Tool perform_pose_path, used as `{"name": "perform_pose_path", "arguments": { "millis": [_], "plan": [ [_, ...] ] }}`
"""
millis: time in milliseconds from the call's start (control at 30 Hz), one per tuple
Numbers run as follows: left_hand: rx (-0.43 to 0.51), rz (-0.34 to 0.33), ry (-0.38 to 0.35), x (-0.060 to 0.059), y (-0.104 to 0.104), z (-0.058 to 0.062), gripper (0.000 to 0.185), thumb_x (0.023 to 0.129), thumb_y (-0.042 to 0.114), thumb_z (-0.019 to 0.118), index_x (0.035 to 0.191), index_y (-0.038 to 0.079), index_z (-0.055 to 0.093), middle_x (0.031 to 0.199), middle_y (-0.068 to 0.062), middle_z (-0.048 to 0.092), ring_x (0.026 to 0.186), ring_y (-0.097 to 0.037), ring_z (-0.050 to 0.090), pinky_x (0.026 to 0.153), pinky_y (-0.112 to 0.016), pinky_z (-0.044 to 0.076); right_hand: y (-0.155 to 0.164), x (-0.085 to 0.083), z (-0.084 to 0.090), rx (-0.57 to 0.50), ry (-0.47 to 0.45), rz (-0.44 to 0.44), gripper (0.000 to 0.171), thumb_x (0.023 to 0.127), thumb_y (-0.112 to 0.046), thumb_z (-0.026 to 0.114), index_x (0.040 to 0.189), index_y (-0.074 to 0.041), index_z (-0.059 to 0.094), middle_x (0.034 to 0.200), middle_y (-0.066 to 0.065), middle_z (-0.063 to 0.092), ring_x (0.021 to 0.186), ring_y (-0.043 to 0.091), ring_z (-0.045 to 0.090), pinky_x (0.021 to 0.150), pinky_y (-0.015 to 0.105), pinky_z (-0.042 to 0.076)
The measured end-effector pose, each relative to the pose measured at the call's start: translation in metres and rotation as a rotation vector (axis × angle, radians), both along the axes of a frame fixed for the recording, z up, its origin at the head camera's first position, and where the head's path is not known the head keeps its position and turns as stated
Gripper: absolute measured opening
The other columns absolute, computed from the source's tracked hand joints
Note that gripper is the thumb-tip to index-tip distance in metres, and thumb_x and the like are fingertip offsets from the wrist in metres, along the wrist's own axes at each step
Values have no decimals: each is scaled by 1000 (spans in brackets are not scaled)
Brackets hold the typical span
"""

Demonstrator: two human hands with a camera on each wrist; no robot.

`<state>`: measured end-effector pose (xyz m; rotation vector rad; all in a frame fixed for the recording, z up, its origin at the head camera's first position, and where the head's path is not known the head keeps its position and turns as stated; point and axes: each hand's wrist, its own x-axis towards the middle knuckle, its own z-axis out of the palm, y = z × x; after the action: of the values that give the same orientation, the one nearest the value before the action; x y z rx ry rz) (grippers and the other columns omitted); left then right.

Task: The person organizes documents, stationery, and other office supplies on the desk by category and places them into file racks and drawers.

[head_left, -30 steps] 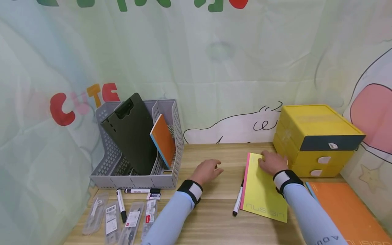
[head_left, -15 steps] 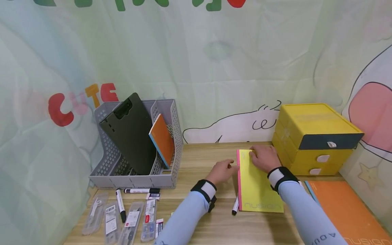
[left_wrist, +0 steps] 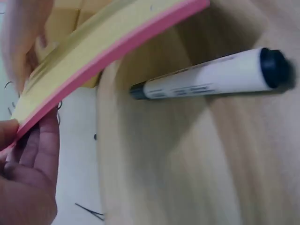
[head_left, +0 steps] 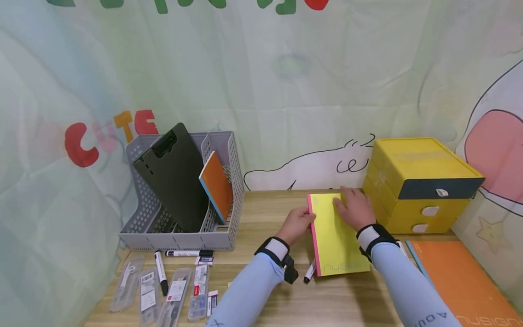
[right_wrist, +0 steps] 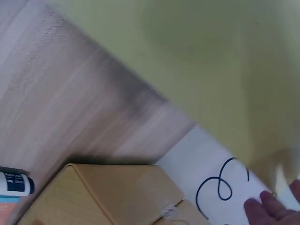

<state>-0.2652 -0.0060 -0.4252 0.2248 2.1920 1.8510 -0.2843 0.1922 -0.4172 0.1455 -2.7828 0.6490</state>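
A yellow notebook (head_left: 339, 240) with a pink spine is tilted up over the wooden table, its lower edge toward me. My left hand (head_left: 297, 225) pinches its spine near the top; the left wrist view shows the thumb in front and the fingers behind. At the top right corner, my right hand (head_left: 354, 210) has its thumb on the cover, with the fingers stretched past the edge. In the right wrist view, those fingertips (right_wrist: 262, 206) show beyond the notebook's edge. A white marker (head_left: 310, 271) with a dark cap lies partly under the notebook.
Yellow drawers (head_left: 425, 181) stand right, behind a large orange notebook (head_left: 470, 281). A grey organizer (head_left: 175, 240) at left holds a black clipboard (head_left: 173, 177) and a small orange notebook (head_left: 217, 186). Two markers and several clear cases (head_left: 175, 290) lie before it.
The yellow notebook has shifted left and tilted up. My left hand has moved right and taken hold of its spine. My right hand has moved left, its fingers now spread wider.
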Motion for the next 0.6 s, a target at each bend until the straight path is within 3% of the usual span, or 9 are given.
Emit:
{"name": "perform_pose_path", "arguments": {
  "millis": [200, 433, 600],
  "plan": [
    [31, 116, 64, -12, -14, 16, 30, 104, 12, 52, 128, -3, 61, 100, -12, 71, 81, -19, 69, 78, -36, 58, 16, 2, -2, -15, 29, -100, 48, 103, -18, 41, 141, 11, 43, 136, 36, 47, 124, 53, 44, 102, 69, 30],
    [106, 278, 141, -25, -38, 37, 28, 102, 9, 54, 126, -5, 57, 101, -17, 70, 83, -23, 71, 74, -33, 58, 17, 13, -7, 182, -233, -80, 47, 98, -26, 54, 133, 4, 55, 129, 32, 56, 118, 51, 51, 98, 71, 31],
    [128, 358, 194, -30, -56, 46, 34, 100, 6, 56, 133, -1, 52, 102, -20, 69, 83, -27, 72, 72, -34, 59, 14, 17, -13, 201, -373, -25, 49, 96, -28, 56, 132, 5, 56, 129, 31, 57, 120, 49, 52, 96, 76, 30]
  ]
}}
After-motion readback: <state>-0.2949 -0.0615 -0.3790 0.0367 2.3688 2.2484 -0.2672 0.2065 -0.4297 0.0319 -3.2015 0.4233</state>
